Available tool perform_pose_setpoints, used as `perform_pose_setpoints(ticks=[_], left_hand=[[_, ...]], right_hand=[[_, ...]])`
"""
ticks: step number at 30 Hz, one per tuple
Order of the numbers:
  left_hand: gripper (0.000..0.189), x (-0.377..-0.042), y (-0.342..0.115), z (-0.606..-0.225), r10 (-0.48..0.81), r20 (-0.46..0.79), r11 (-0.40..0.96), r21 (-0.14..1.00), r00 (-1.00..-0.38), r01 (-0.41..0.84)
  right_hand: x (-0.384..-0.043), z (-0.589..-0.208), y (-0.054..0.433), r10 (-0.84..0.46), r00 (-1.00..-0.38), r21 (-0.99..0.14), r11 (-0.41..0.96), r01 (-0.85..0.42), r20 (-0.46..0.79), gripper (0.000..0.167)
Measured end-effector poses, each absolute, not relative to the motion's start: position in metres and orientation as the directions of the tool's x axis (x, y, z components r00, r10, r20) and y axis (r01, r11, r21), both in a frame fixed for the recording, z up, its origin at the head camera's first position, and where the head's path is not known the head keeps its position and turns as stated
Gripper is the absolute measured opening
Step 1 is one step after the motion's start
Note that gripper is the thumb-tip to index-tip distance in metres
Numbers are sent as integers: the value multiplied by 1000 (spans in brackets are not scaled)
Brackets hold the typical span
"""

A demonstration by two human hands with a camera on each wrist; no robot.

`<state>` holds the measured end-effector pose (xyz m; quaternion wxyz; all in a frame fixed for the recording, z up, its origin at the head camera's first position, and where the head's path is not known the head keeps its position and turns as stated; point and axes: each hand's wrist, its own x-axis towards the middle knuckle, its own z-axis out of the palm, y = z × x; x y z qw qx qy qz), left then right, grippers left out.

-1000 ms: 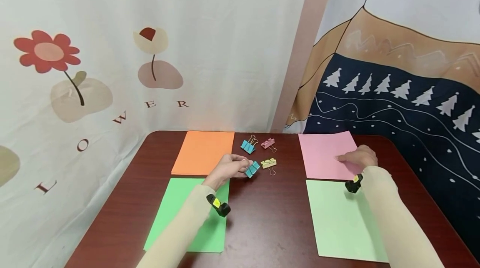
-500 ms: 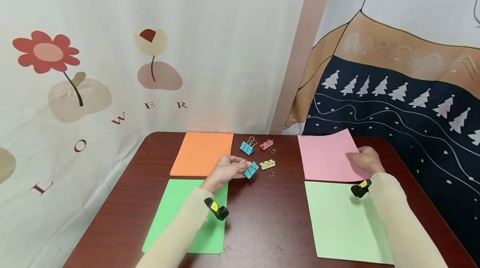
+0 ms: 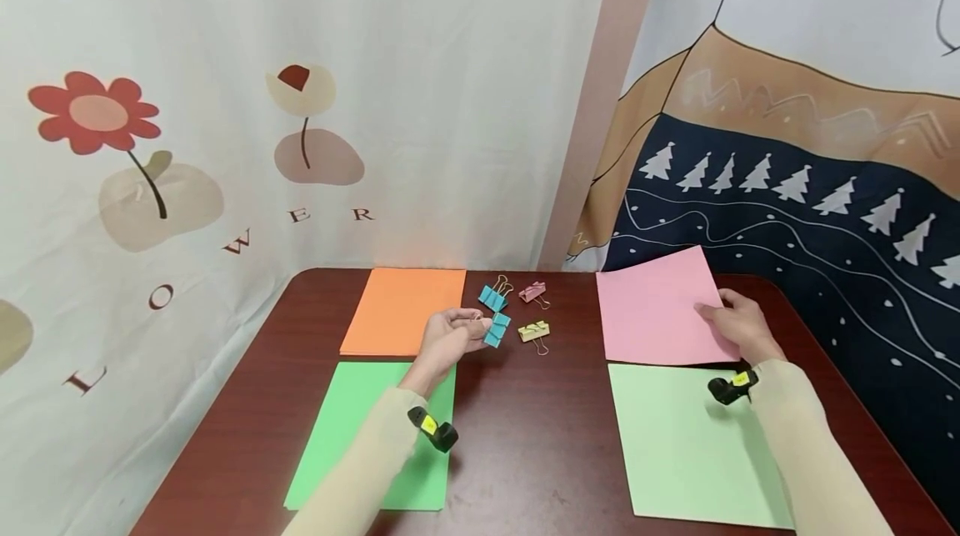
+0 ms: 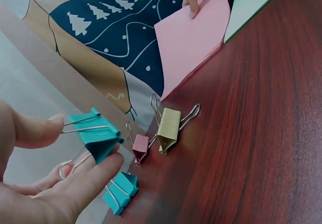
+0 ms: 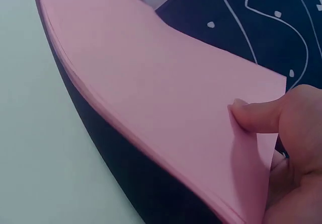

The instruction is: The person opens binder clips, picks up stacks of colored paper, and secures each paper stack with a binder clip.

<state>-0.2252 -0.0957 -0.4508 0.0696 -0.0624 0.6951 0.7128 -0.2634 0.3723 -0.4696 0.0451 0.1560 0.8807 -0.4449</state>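
Note:
Between thumb and fingers my left hand (image 3: 450, 339) pinches a teal binder clip (image 4: 96, 131) by its wire handles, above the table. A second teal binder clip (image 3: 494, 295) lies just beyond it, near a small pink binder clip (image 3: 533, 293) and a yellow binder clip (image 3: 534, 332). At the right, my right hand (image 3: 741, 324) grips the right edge of a stack of pink paper (image 5: 151, 83), thumb on top and fingers underneath. The stack's right side is raised and bent, with a dark gap under its near edge in the right wrist view.
Stacks of orange paper (image 3: 401, 311) and green paper (image 3: 367, 444) lie on the left of the brown table (image 3: 540, 436). Pale green paper (image 3: 690, 453) lies in front of the pink stack. A printed curtain (image 3: 450, 102) hangs behind the table.
My right hand has slid to the right edge of the pink paper and lifted that side. The left hand has raised its teal clip slightly and turned it.

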Motion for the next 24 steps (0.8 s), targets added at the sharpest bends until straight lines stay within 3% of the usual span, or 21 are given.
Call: perform_pose_setpoints(ticks=[14,24], left_hand=[[31,-218,-96,-446,-12,-127,-81,989,-992,-126],[32,-218,-97,-443,-24,-88,-111,990,-996,-85]], right_hand=[[-250,-467,370,308,-925,-828,442,345,-220,57],[-238,-462,370,316,-925,-904,298,307,-210,62]])
